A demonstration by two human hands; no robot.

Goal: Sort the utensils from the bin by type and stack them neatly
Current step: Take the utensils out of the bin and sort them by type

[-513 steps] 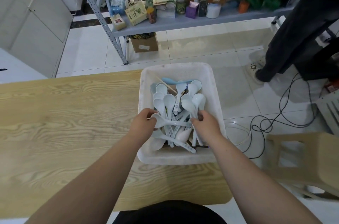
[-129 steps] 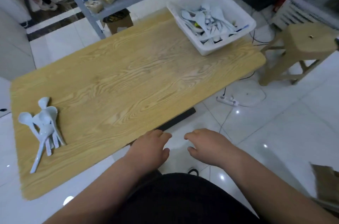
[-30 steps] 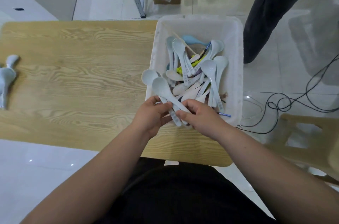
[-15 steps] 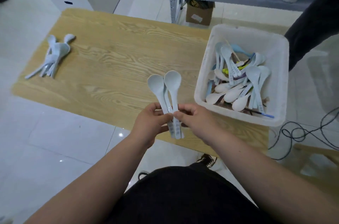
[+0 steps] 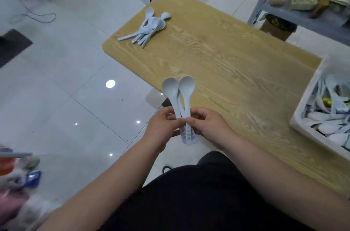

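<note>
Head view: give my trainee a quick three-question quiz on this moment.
1. True or false: the left hand and the right hand both pinch the handles of the held spoons.
2. Where does the spoon pile lie? A: on the floor. B: on the table. C: on a stool.
3. Fill in: the bin stands to the person's ____.
Key: 1 true; 2 B; 3 right.
</note>
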